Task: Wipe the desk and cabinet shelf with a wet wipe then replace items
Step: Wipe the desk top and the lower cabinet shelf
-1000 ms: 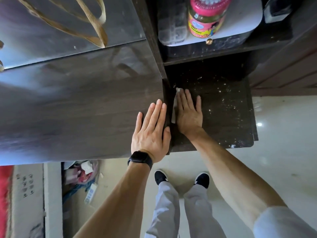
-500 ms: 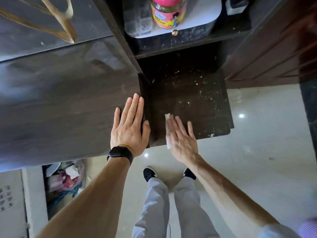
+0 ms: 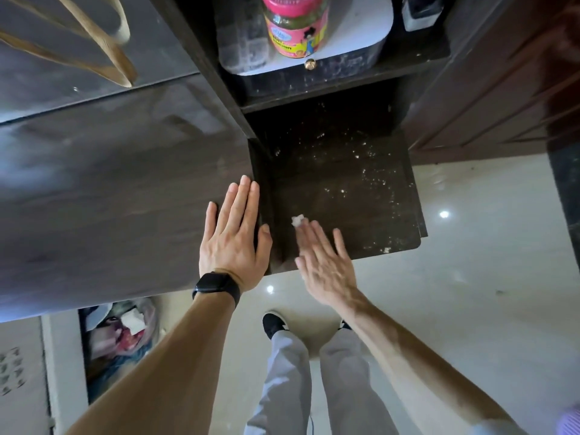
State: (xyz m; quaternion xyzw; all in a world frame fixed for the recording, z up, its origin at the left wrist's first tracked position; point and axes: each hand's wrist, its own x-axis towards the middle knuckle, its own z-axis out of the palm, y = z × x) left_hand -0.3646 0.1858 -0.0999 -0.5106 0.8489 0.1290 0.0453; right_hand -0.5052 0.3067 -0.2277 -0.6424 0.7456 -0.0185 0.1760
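Note:
My right hand (image 3: 323, 262) lies flat with straight fingers on a white wet wipe (image 3: 298, 220), pressing it onto the dark cabinet shelf (image 3: 361, 199) near its front left corner. Only a small crumpled bit of the wipe shows past the fingertips. White crumbs and specks dot the shelf to the right and at the back. My left hand (image 3: 233, 243), with a black watch on the wrist, rests flat with straight fingers on the dark wooden desk (image 3: 110, 199), right at its edge beside the shelf.
On the upper shelf stand a pink-lidded jar (image 3: 293, 23), a white tray (image 3: 354, 29) and a dark box (image 3: 238, 32). A tan strap (image 3: 106, 58) lies on the desk's far part. Under the desk sits a bin of rubbish (image 3: 122, 337). Glossy floor lies below.
My right hand has drawn the wipe from the shelf's back left toward the front edge, then shifted a little right. The left hand stays put on the desk.

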